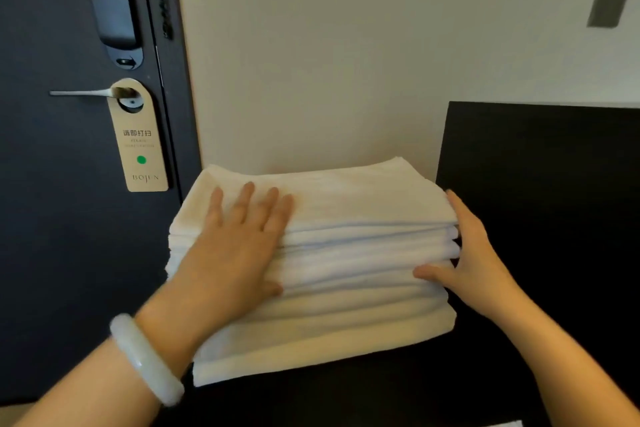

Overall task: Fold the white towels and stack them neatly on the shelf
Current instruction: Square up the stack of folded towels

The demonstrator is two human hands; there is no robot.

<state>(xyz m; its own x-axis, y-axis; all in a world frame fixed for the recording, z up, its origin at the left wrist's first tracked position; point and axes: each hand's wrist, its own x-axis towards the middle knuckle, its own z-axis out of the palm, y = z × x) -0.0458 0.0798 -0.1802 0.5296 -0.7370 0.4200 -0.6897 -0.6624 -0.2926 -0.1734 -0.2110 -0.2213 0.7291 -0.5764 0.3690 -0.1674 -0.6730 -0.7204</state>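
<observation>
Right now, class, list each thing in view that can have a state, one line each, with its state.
towel stack: folded, piled on the dark shelf, against the wall
left hand: flat, fingers straight, pressing the stack's top
right hand: open, set against the stack's right side
door: appears shut
door handle: level
door hanger: hung on the handle, green dot showing
bracelet: worn on the left wrist

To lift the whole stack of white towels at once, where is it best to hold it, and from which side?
Probably under the bottom towel at both ends, coming from left and right. The stack of towels is many loose folded layers, so hands beneath the lowest one carry all; the right hand rests at the right end.
</observation>
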